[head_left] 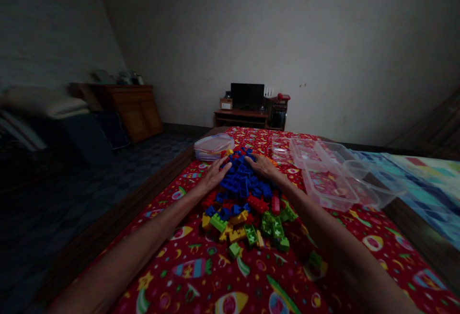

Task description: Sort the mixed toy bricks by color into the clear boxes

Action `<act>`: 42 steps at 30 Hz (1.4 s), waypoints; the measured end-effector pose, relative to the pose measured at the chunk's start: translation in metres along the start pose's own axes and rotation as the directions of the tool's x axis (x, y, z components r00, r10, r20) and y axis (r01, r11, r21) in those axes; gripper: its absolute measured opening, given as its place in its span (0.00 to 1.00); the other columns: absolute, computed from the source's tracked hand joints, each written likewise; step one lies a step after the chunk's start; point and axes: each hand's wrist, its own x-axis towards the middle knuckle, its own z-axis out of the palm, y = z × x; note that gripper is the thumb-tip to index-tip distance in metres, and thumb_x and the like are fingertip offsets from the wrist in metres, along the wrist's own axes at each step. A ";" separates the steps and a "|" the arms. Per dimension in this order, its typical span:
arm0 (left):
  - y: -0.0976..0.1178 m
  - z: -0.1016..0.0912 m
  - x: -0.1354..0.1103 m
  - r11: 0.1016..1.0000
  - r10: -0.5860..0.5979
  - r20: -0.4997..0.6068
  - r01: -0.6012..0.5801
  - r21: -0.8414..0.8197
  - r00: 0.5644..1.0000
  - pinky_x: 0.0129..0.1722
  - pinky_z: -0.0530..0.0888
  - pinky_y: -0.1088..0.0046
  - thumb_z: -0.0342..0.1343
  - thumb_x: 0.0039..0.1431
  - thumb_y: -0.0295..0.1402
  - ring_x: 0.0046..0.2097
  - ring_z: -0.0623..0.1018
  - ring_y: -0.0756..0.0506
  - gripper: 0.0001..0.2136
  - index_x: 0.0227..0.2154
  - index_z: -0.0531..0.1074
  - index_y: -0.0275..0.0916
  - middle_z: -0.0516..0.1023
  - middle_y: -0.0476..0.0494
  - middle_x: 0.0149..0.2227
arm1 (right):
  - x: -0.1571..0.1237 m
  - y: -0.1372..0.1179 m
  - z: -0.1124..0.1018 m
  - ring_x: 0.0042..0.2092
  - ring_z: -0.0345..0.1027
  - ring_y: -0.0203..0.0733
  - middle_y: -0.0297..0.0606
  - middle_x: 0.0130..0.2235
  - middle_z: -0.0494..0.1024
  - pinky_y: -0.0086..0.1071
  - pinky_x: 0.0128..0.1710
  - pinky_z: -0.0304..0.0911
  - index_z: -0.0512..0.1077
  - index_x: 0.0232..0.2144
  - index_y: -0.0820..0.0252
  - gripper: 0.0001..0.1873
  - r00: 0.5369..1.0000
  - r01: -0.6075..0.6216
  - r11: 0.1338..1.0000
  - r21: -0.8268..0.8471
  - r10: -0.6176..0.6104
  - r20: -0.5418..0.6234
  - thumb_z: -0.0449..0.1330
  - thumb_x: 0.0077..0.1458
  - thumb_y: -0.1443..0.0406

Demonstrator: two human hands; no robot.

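Note:
A heap of plastic building bricks [244, 203] lies on a red patterned cloth [201, 275]: blue ones at the far end, red in the middle, yellow and green nearest me. My left hand [214, 174] rests on the heap's left side with fingers stretched out flat against the blue bricks. My right hand [263, 166] lies on the heap's far right side, fingers extended over the blue bricks. Neither hand grips a brick.
A lidded clear container [212, 146] stands just beyond my left hand. Several empty clear plastic tubs [332, 180] sit to the right of the heap. The cloth's wooden edge [118, 218] runs along the left. A blue patterned cloth [427, 184] lies at the right.

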 end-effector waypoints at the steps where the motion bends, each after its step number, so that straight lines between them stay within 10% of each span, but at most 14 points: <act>1: 0.008 0.002 0.002 0.999 0.054 0.005 -0.054 -0.004 0.999 0.63 0.56 0.59 0.42 0.58 0.51 0.63 0.62 0.39 0.32 0.58 0.62 0.31 0.63 0.32 0.61 | -0.002 -0.004 -0.002 0.55 0.66 0.49 0.49 0.54 0.72 0.37 0.53 0.59 0.67 0.55 0.65 0.31 1.000 0.023 1.000 0.004 -0.022 -0.004 0.43 0.62 0.49; 12: 0.051 -0.050 -0.036 0.912 0.368 0.227 -0.398 0.103 0.902 0.64 0.53 0.56 0.38 0.61 0.55 0.66 0.54 0.37 0.34 0.64 0.53 0.38 0.55 0.40 0.66 | -0.097 0.004 -0.067 0.60 0.59 0.50 0.44 0.61 0.63 0.44 0.57 0.57 0.55 0.63 0.53 0.33 0.955 0.279 0.958 0.063 -0.284 0.090 0.52 0.59 0.50; 19: 0.036 -0.039 -0.123 0.783 0.423 0.431 -0.561 0.269 0.797 0.59 0.48 0.36 0.57 0.46 0.58 0.67 0.41 0.26 0.40 0.62 0.53 0.58 0.39 0.46 0.69 | -0.159 0.023 -0.033 0.67 0.29 0.66 0.54 0.68 0.36 0.59 0.58 0.48 0.42 0.67 0.50 0.57 0.908 0.346 0.929 -0.133 -0.296 0.298 0.69 0.42 0.56; 30: 0.049 -0.010 -0.049 0.848 0.369 0.226 -0.426 0.315 0.902 0.61 0.53 0.43 0.56 0.51 0.53 0.66 0.49 0.28 0.35 0.60 0.60 0.43 0.48 0.36 0.67 | -0.085 0.031 -0.016 0.61 0.54 0.60 0.57 0.60 0.59 0.53 0.54 0.58 0.49 0.65 0.57 0.43 0.880 0.466 0.868 -0.175 -0.475 -0.012 0.63 0.51 0.63; 36: 0.051 -0.025 -0.044 0.863 0.416 0.076 -0.419 0.281 0.906 0.62 0.57 0.52 0.45 0.61 0.51 0.65 0.55 0.36 0.27 0.56 0.64 0.38 0.53 0.35 0.65 | -0.112 0.045 -0.049 0.61 0.55 0.54 0.51 0.61 0.60 0.51 0.54 0.60 0.49 0.65 0.52 0.32 0.870 0.455 0.875 -0.167 -0.477 -0.128 0.51 0.61 0.60; 39: 0.059 -0.037 -0.076 0.774 0.531 0.196 -0.566 0.283 0.825 0.64 0.51 0.49 0.45 0.63 0.47 0.67 0.49 0.36 0.25 0.59 0.60 0.41 0.53 0.38 0.66 | -0.157 0.055 -0.059 0.64 0.51 0.52 0.48 0.64 0.54 0.48 0.57 0.58 0.46 0.66 0.50 0.33 0.881 0.457 0.875 -0.162 -0.470 -0.051 0.50 0.62 0.56; 42: 0.075 -0.040 -0.118 0.580 0.660 0.459 -0.792 0.193 0.595 0.64 0.44 0.46 0.48 0.63 0.44 0.67 0.47 0.36 0.24 0.61 0.57 0.49 0.54 0.45 0.66 | -0.202 0.063 -0.057 0.67 0.39 0.56 0.45 0.68 0.42 0.50 0.59 0.55 0.45 0.66 0.47 0.37 0.867 0.498 0.844 -0.202 -0.478 0.139 0.54 0.59 0.53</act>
